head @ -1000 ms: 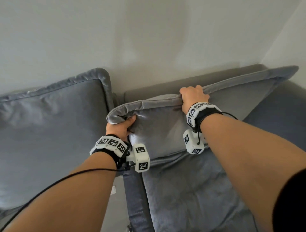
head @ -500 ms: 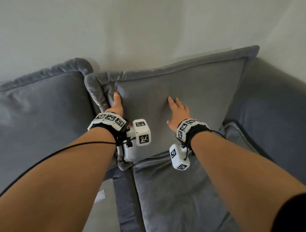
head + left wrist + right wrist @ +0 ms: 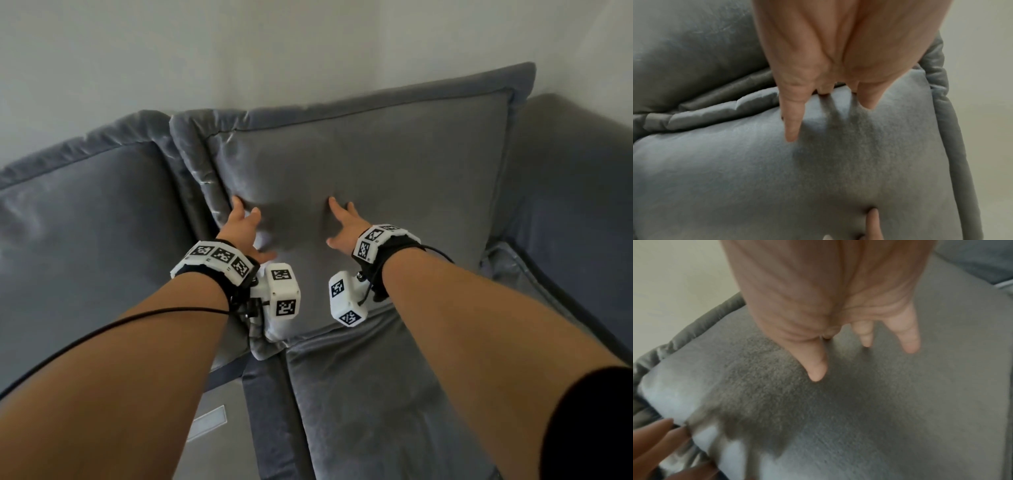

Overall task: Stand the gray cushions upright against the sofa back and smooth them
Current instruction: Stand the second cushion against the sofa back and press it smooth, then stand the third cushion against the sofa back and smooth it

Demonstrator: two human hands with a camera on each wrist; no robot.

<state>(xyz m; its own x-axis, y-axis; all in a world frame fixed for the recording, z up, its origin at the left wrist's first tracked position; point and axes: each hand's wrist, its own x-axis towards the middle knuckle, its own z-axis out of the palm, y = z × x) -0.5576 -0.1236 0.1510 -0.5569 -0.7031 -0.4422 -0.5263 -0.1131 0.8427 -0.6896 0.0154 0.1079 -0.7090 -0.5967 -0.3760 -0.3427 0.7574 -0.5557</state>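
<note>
Right gray cushion (image 3: 376,164): upright against the sofa back, beside the left cushion (image 3: 85,219). Left hand (image 3: 245,229) and right hand (image 3: 344,226): fingers spread flat, pressing its face.

Right gray cushion (image 3: 394,164): velvety, flanged edge, piped seam; upright against sofa back; lower edge on seat; shallow dents in lower-left face.
Left gray cushion (image 3: 89,219): same fabric, upright against sofa back; flange touching right cushion's flange.
</note>
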